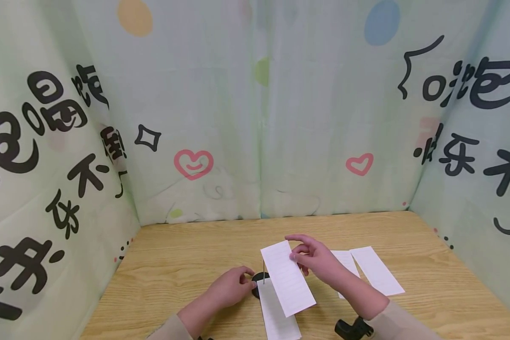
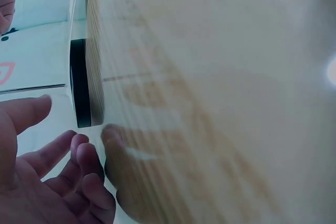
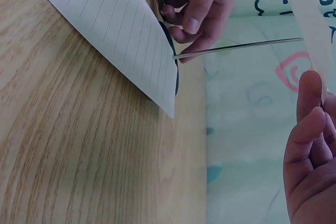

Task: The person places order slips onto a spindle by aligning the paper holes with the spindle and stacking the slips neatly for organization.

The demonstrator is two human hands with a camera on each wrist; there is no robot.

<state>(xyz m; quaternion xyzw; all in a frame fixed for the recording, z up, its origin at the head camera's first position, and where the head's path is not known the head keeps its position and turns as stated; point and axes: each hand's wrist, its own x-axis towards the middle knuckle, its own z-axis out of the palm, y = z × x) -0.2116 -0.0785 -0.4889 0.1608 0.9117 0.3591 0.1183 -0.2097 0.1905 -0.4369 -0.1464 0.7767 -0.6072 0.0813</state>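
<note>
A bill spike has a black round base [image 1: 261, 276] and a thin upright metal rod [image 3: 236, 47]. Lined paper [image 3: 115, 40] lies low on it, the rod coming up through the sheet near one end. My left hand [image 1: 233, 285] is beside the base, fingertips right at its edge; in the left wrist view thumb and fingers are spread apart near the base's end. Between thumb and fingers, my right hand [image 1: 318, 259] pinches another lined paper slip [image 1: 288, 278] by its edge. That slip is tilted over the lower paper, its upper end at the rod's tip.
Two more white slips, one partly behind the right forearm [image 1: 344, 259] and one farther right [image 1: 378, 271], lie on the wooden table [image 1: 187, 245]. A printed curtain [image 1: 221, 118] stands behind the table and along both sides.
</note>
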